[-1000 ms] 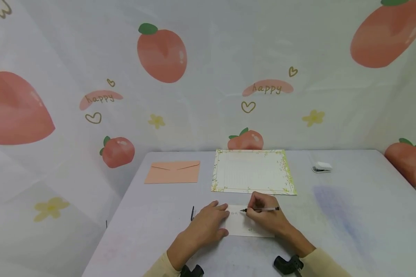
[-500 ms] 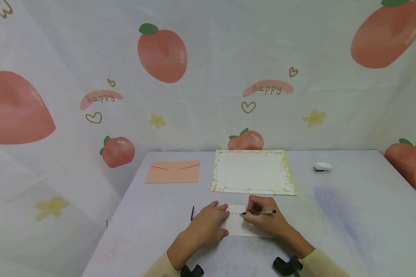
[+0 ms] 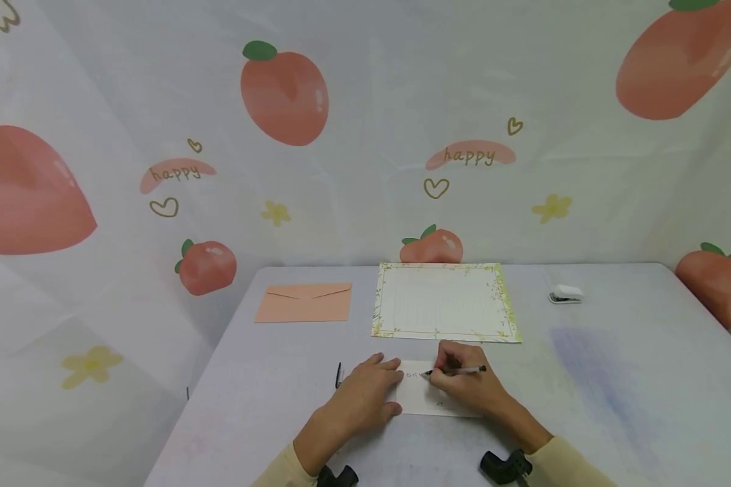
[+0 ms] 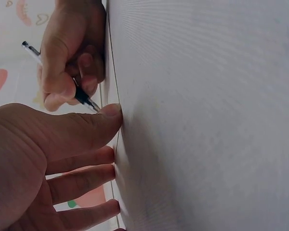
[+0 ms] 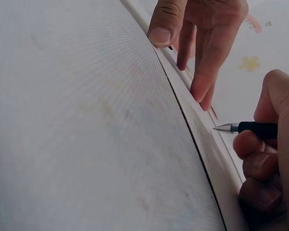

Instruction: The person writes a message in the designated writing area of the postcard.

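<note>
A small white card (image 3: pixel 417 399) lies on the table with a short row of handwriting near its upper left. My right hand (image 3: pixel 469 379) pinches a pen (image 3: pixel 466 370) with a clear barrel and black grip, its tip at the writing. In the right wrist view the metal tip of the pen (image 5: pixel 257 129) points at the card (image 5: pixel 202 134). My left hand (image 3: pixel 365 398) rests on the card's left edge, fingers spread. The left wrist view shows the left thumb and fingertips (image 4: pixel 111 110) pressing along the card's edge. The card's right part is hidden under the right hand.
A peach envelope (image 3: pixel 304 303) lies at the back left. Behind the card is a lined letter sheet (image 3: pixel 441 301) with a floral border. A white stapler (image 3: pixel 565 294) stands at the back right. A dark pen cap (image 3: pixel 339 375) lies beside the left hand.
The pen and right hand dip slightly toward me and left, then rise a little. More marks stand in the written row. The left hand stays in place.
</note>
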{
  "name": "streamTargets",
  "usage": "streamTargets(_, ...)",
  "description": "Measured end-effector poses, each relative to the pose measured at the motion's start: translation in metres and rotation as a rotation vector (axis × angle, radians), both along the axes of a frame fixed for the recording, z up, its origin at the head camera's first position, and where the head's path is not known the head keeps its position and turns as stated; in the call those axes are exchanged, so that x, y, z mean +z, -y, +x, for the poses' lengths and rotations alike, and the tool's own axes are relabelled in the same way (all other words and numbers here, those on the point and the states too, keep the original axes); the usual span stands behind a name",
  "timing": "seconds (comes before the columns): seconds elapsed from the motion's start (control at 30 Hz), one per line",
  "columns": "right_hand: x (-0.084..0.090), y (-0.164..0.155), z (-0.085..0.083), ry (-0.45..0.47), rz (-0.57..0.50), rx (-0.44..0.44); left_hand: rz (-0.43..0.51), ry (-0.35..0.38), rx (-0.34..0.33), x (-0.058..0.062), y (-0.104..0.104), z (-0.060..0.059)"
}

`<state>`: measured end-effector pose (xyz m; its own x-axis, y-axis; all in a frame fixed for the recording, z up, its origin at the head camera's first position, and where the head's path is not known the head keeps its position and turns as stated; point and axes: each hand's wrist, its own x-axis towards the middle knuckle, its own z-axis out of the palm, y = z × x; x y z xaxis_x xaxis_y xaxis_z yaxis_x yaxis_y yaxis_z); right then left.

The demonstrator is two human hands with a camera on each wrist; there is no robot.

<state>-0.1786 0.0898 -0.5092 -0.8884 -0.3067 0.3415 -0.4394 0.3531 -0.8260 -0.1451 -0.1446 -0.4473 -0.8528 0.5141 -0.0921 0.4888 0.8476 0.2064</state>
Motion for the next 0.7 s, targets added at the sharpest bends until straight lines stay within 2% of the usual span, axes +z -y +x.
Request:
streamTargets(0.37,-0.0007,-0.0005,-0.0008,-0.003,0.014,-0.015,0.001,0.001,-0.007,-0.0006,0.0001,-0.0007)
streamTargets(0.53,-0.0018,-0.0007,-0.0018,-0.02,-0.028,-0.016,0.002,-0.002,-0.003,-0.0002,-0.0006,-0.0012)
streamTargets(0.7,-0.001,-0.004,0.0011,-0.02,-0.084,-0.064,0.005,-0.001,0.0,-0.0008,-0.0007,-0.0001)
